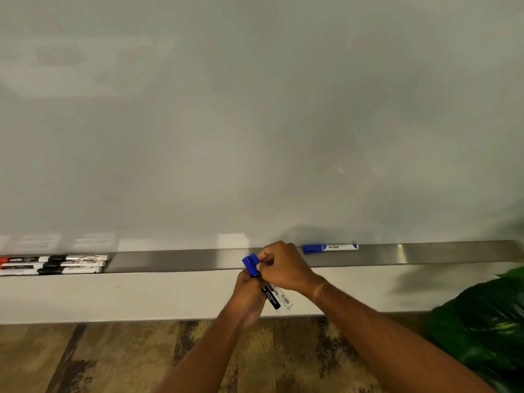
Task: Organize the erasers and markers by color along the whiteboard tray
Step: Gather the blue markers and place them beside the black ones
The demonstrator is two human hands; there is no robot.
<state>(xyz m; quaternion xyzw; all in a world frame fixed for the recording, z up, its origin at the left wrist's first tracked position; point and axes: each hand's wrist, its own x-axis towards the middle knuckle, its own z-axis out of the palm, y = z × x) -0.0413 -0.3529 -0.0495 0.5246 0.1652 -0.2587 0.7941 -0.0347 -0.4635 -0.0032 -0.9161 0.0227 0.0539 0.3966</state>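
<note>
Hands meet in front of the tray (pixel 198 260), just below its front edge. Our left hand (pixel 247 296) curls round two blue markers (pixel 276 299), holding them as a bundle with the caps (pixel 250 265) tilted up toward the board (pixel 255 123) and the white barrels slanting down to the right. Our right hand (pixel 285 268) closes over the cap ends from the right, fingertips pinching at the blue caps; we cannot tell whether it grips one cap or both.

Another blue marker (pixel 330 247) lies flat along the tray to the right of our hands, cap end to the left, apart from them.

At the far left of the tray we see a group of markers (pixel 56 264) lying side by side in three rows, parallel to the tray's length: black caps show in each row, and one red cap (pixel 3 260) sits at the frame's edge. This group lies well apart from the blue marker.

Green leaves (pixel 487 321) fill the lower right corner, and a wood-patterned floor (pixel 113 358) runs below the wall.
</note>
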